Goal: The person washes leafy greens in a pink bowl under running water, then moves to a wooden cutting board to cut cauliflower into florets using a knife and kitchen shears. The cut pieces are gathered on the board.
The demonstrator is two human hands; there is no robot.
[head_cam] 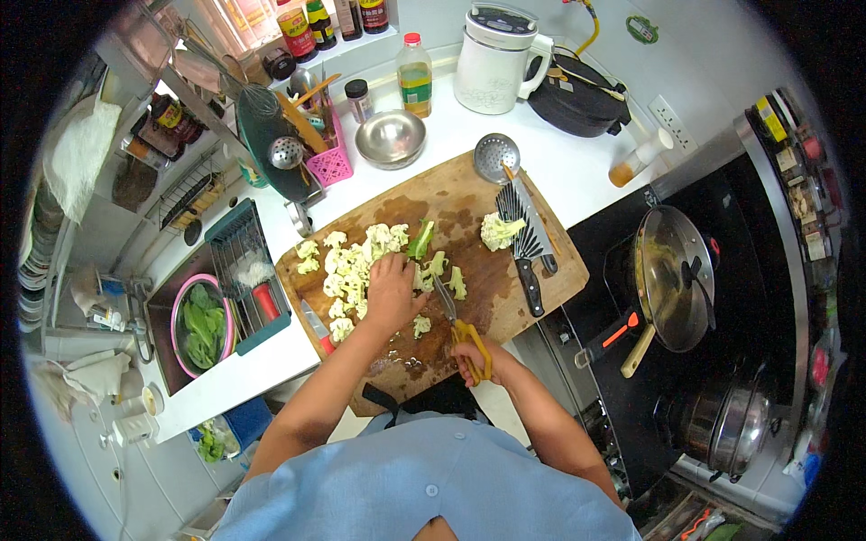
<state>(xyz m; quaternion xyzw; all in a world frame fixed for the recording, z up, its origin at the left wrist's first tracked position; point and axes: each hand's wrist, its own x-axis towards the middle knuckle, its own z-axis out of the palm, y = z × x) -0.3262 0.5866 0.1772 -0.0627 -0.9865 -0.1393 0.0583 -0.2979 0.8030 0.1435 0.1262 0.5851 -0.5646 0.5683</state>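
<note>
My right hand [482, 362] grips kitchen scissors [467, 335] by their yellow handles. The metal blades point up and left, their tips among cauliflower pieces [436, 267] on a wooden cutting board [500, 277]. Over the right edge of a heap of cauliflower florets [348, 270] rests my left hand [391, 294], palm down; its fingertips are partly hidden, so a hold on a floret cannot be made out. One small floret [422, 326] lies apart between my hands. A green leaf [421, 240] is just beyond my left fingers.
A larger cauliflower chunk [497, 231] touches a black-patterned knife [524, 250], with a cleaver beside it. A red-handled knife [314, 324] lies at the board's left edge. A skimmer [497, 157] overlaps the far edge. Left is a sink with greens [203, 328]; right, a lidded pan [676, 277] on the stove.
</note>
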